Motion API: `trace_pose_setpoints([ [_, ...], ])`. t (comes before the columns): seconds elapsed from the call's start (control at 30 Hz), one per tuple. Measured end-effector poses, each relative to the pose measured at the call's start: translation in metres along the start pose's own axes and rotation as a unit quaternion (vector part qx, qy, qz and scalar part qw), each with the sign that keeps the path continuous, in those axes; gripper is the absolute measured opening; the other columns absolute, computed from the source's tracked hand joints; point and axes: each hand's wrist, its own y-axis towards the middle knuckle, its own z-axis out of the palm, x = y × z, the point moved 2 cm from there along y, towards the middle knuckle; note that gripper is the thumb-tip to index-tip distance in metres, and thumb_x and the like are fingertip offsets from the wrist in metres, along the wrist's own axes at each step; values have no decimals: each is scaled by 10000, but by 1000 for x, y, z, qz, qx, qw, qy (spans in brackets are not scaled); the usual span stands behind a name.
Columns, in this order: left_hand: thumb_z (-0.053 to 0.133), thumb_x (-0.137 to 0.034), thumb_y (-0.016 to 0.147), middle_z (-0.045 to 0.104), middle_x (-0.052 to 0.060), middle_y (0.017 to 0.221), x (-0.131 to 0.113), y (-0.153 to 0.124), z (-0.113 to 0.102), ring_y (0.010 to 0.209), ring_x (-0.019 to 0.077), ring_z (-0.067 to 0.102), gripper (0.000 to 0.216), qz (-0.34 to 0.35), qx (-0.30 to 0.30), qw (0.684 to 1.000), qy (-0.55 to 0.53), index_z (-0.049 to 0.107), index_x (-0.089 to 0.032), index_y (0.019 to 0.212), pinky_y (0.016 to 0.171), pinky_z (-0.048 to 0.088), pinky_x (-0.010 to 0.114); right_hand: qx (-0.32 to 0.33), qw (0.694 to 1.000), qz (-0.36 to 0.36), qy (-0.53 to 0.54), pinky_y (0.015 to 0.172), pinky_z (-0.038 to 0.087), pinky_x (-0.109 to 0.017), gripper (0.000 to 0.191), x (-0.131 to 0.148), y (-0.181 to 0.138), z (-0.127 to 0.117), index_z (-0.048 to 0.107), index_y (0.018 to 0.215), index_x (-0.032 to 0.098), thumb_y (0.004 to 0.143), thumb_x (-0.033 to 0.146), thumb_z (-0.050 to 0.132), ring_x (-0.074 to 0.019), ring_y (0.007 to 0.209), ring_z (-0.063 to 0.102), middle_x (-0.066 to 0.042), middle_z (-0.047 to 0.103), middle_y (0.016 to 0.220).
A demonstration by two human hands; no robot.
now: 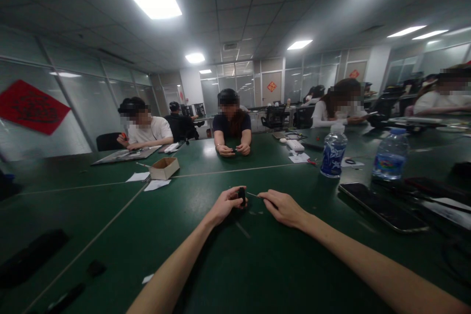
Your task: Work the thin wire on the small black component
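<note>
Black, the small part [242, 196] pinched in your left hand [225, 205] could have slipped as your right hand [283, 207] pressed a thin pin [253, 195] against it.

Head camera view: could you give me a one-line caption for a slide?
At a green table, the left hand pinches a small black part while the right hand holds a thin pin against it.

Table [206, 255] smooth matt green; box [164, 168] cardboard; bottles [333, 151] clear plastic.
</note>
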Motion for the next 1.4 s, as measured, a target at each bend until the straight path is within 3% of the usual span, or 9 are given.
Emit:
trace_pose_setpoints([
  [0.17, 641, -234, 689, 628, 88, 904, 3, 1, -1, 778, 178, 587, 518, -8, -6, 1000, -13, 529, -137, 1185, 686, 411, 277, 5, 1000, 17, 7, 637, 477, -258, 315, 2, -1, -1, 541, 1171, 183, 913, 305, 409, -137, 713, 553, -74, 559, 964],
  [0.43, 658, -260, 690, 630, 90, 899, 3, 3, 0, 745, 156, 573, 385, -6, 2, 1000, -17, 606, -108, 1040, 647, 399, 244, -12, 1000, 9, 16, 710, 491, -292, 287, -3, -1, 4, 551, 1150, 197, 890, 279, 462, -149, 786, 572, -71, 541, 988],
  [0.67, 658, -456, 725, 626, 81, 835, 4, 4, 1, 681, 138, 552, 435, -9, -25, 1000, -2, 608, -109, 982, 628, 391, 245, -9, 1000, 7, -2, 675, 490, -282, 289, -1, -1, 2, 552, 1154, 201, 894, 278, 455, -141, 747, 567, -70, 542, 986],
  [0.9, 575, -535, 770, 615, 72, 826, -5, -1, 5, 667, 134, 541, 460, 9, -13, 998, 64, 614, -110, 939, 572, 355, 225, 10, 1000, 5, -7, 637, 478, -261, 298, 2, -1, 1, 542, 1172, 197, 900, 270, 442, -127, 712, 560, -69, 542, 983],
  [1.4, 616, -480, 752, 585, 39, 740, -6, -3, 3, 652, 127, 488, 408, 10, 1, 997, 80, 655, -100, 896, 609, 325, 240, 59, 997, -43, -11, 618, 447, -224, 296, 9, -3, -7, 551, 1160, 170, 898, 280, 469, -122, 716, 554, -57, 584, 930],
])
